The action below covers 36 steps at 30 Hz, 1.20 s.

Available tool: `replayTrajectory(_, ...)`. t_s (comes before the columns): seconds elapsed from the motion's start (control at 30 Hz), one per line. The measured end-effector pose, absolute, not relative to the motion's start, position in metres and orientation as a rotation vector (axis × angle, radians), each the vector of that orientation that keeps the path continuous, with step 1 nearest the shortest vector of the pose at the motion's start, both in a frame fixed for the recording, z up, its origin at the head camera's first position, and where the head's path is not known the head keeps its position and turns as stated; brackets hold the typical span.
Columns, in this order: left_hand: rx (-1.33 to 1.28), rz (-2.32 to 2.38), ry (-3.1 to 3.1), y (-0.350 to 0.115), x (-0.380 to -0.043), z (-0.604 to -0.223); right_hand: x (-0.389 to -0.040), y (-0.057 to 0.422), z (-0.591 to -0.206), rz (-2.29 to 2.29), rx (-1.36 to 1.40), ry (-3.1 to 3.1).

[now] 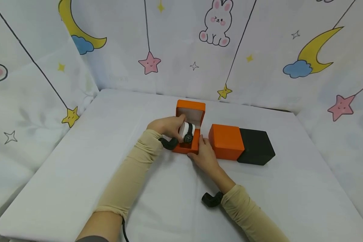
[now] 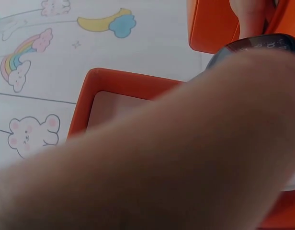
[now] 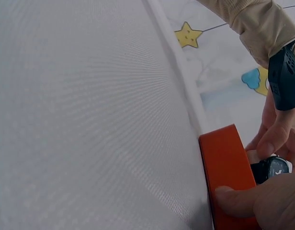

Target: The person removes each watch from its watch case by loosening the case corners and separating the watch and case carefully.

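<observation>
An orange watch box (image 1: pixel 191 105) stands on the table with its lid raised, its pale lining showing. My left hand (image 1: pixel 166 127) reaches over the box from the left and grips a white watch cushion (image 1: pixel 185 128) between thumb and fingers. Round the cushion runs a black wristwatch (image 1: pixel 188 137), its dark round dial facing me. At the box's front right corner my right hand (image 1: pixel 206 156) holds the outside, thumb on the front wall and fingers along the right side. In the right wrist view, the right thumb (image 3: pixel 233 201) lies against the orange wall. My left forearm hides much of the left wrist view.
Right of the watch box sits a plain orange box (image 1: pixel 227 141), and against it a black box (image 1: pixel 256 146). The white table (image 1: pixel 78 174) meets a printed cloth backdrop (image 1: pixel 181 40) behind. Black wrist cameras (image 1: pixel 212 200) protrude from both sleeves.
</observation>
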<state>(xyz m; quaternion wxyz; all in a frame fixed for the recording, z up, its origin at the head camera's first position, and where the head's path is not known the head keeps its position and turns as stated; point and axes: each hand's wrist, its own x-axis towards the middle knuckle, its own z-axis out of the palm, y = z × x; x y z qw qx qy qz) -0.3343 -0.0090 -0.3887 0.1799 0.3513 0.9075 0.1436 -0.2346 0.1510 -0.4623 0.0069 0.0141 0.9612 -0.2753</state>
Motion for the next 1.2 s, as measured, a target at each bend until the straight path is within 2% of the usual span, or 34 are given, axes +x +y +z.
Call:
replayTrajectory(0.73,1.063,0.585,2.591,-0.009,-0.324,-0.399,-0.216,0.152,-0.443,-0.774,0.038,3.074)
replayTrajectory(0.93,1.053,0.625,2.587,-0.012,-0.313,-0.404,-0.203,0.151,-0.438,-0.769,-0.065,3.092)
replayTrajectory(1.2,1.156,0.69,2.616,-0.011,-0.314,-0.395,-0.199,0.156,-0.412,-0.874,-0.107,3.111)
